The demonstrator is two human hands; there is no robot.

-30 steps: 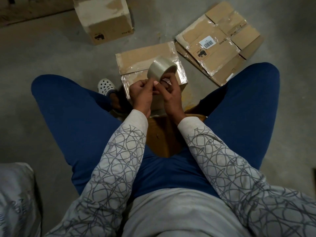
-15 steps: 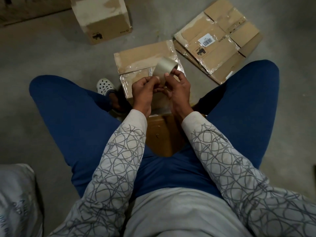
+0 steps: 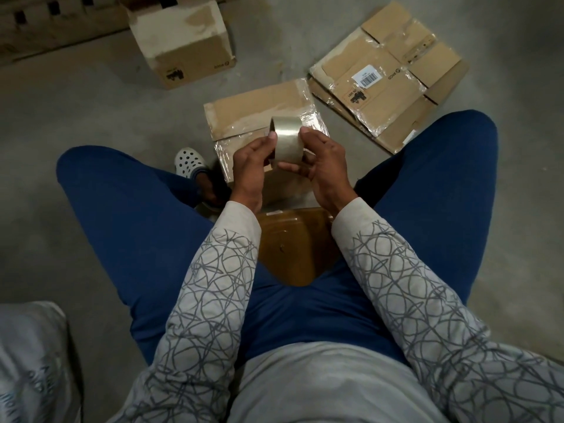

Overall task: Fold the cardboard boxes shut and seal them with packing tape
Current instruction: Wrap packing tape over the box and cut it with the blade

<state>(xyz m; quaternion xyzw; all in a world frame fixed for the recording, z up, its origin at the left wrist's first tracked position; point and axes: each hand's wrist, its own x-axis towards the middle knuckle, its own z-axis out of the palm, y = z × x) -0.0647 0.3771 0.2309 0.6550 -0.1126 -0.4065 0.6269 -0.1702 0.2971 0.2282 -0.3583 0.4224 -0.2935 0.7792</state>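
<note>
A second ago the tape roll (image 3: 287,138) is tilted with its open core toward the camera, and both sets of fingertips crowd one spot on its rim. Now it is turned so the broad outer band faces up, and the hands are spread to opposite sides. The left hand (image 3: 248,167) grips the roll's left edge with the thumb tip on the rim. The right hand (image 3: 325,169) grips the right edge, fingers (image 3: 306,132) curled over the top and thumb underneath. The roll is held in the air between the knees, above the near box (image 3: 259,109), touching only the hands.

The roll is clear tape, pale and glossy, catching the light along its band. I cannot tell whether a loose end is lifted.

The near box lies on the concrete floor (image 3: 91,117) with its flaps folded down. The far half of its top is bare brown card and the near half is under shiny clear film; its contents are hidden. A second box (image 3: 180,41) stands farther off to the left, closed, with a whitish, scuffed top. To the right, flattened boxes (image 3: 384,87) lie stacked, bearing a white barcode label (image 3: 367,77) and strips of clear tape. A brown seat (image 3: 293,248) shows between the thighs, and a white clog (image 3: 189,161) sits just left of the near box.
</note>
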